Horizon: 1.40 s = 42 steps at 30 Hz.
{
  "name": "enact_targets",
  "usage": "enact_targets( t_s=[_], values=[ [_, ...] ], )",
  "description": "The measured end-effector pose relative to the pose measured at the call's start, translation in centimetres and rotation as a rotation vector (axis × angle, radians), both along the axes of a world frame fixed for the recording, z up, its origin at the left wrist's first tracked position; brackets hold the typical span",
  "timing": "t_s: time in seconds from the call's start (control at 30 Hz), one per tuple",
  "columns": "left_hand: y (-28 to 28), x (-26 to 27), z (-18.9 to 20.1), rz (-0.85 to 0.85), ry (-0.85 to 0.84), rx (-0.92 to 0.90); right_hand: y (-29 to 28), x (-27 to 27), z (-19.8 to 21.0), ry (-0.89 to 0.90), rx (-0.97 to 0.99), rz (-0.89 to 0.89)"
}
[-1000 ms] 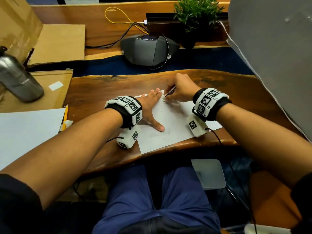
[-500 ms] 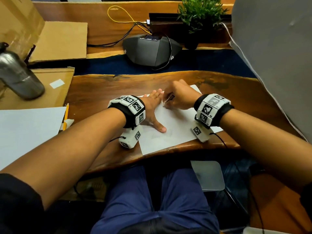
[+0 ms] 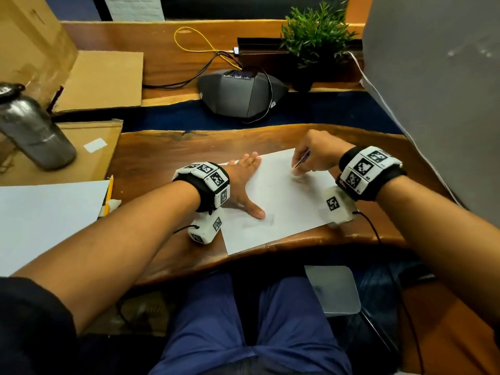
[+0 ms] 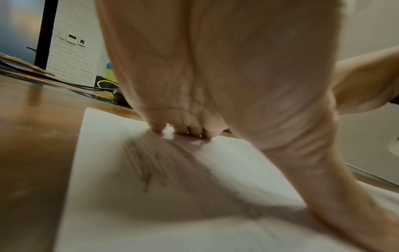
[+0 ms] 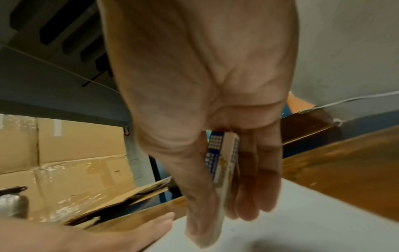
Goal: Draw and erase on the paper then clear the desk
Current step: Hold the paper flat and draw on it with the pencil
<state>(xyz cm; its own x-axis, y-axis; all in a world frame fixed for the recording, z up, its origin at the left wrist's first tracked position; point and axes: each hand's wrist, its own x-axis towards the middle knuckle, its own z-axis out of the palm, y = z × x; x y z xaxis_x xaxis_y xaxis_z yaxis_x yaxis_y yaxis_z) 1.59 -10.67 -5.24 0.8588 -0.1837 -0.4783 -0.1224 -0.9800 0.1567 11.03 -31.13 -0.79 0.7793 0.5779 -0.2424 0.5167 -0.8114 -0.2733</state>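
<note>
A white paper lies on the wooden desk near its front edge. My left hand presses flat on the paper's left part, fingers straight and thumb spread. In the left wrist view faint pencil marks show on the paper under the palm. My right hand pinches a white eraser in a blue printed sleeve, its tip down on the paper's far right part. A yellow pencil lies to the left, beside a larger sheet.
A large white sheet covers the desk's left side. A steel bottle stands on cardboard at the far left. A grey conference speaker with cables and a potted plant sit behind. A grey panel borders the right.
My right hand with the eraser has slid to the right across the paper, away from my left fingertips. The left hand has stayed pressed in place.
</note>
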Motion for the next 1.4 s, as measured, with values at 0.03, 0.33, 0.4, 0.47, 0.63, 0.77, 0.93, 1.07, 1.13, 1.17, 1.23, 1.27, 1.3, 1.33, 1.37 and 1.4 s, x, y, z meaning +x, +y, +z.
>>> enact_targets(
  t_s=[0.03, 0.33, 0.4, 0.47, 0.63, 0.77, 0.93, 1.07, 1.13, 1.17, 1.23, 1.27, 1.3, 1.33, 1.37, 1.4],
  values=[
    [-0.1, 0.0, 0.0, -0.006, 0.004, 0.007, -0.8, 0.1, -0.2, 0.037, -0.033, -0.018],
    [-2.5, -4.2, 1.3, -0.344, -0.067, -0.089, -2.2, 0.6, -0.8, 0.201, -0.009, -0.057],
    [-3.6, -5.9, 0.7, -0.516, -0.022, -0.087, -2.1, 0.9, -0.9, 0.215, -0.022, -0.047],
    [-3.8, -6.7, -0.2, -0.587, 0.022, -0.07, -2.1, 1.2, -1.0, 0.228, -0.032, -0.05],
    [0.3, -3.3, -0.4, -0.312, 0.002, 0.04, -2.0, 1.1, -0.8, 0.259, -0.026, -0.063],
    [1.4, -1.8, 0.7, -0.237, -0.115, 0.098, -1.9, 1.0, -0.8, 0.272, -0.026, -0.076],
    [-2.0, -6.4, -0.5, -0.721, -0.02, -0.001, -2.1, 1.1, -1.0, 0.246, -0.025, -0.06],
    [0.2, -3.8, -0.5, -0.54, 0.022, -0.03, -2.0, 1.2, -0.9, 0.247, -0.029, -0.057],
    [1.2, -1.5, -0.1, -0.378, 0.017, 0.008, -2.0, 1.1, -0.9, 0.25, -0.035, -0.063],
    [1.6, -0.5, 0.0, -0.297, 0.002, 0.045, -1.9, 1.1, -0.9, 0.249, -0.037, -0.068],
    [1.7, 0.7, 0.1, -0.135, -0.049, 0.127, -1.7, 1.0, -0.9, 0.254, -0.039, -0.08],
    [1.4, 0.9, 0.3, -0.088, -0.076, 0.145, -1.7, 1.0, -0.9, 0.25, -0.04, -0.088],
    [1.1, 0.7, 0.5, -0.084, -0.096, 0.13, -1.7, 1.0, -0.9, 0.251, -0.042, -0.093],
    [0.7, 0.2, 0.8, -0.119, -0.112, 0.082, -1.7, 1.1, -0.8, 0.253, -0.043, -0.099],
    [0.3, -0.5, 1.0, -0.178, -0.115, 0.015, -1.7, 1.1, -0.8, 0.257, -0.044, -0.101],
    [0.1, -1.4, 1.2, -0.239, -0.1, -0.049, -1.7, 1.1, -0.8, 0.26, -0.048, -0.101]
  ],
)
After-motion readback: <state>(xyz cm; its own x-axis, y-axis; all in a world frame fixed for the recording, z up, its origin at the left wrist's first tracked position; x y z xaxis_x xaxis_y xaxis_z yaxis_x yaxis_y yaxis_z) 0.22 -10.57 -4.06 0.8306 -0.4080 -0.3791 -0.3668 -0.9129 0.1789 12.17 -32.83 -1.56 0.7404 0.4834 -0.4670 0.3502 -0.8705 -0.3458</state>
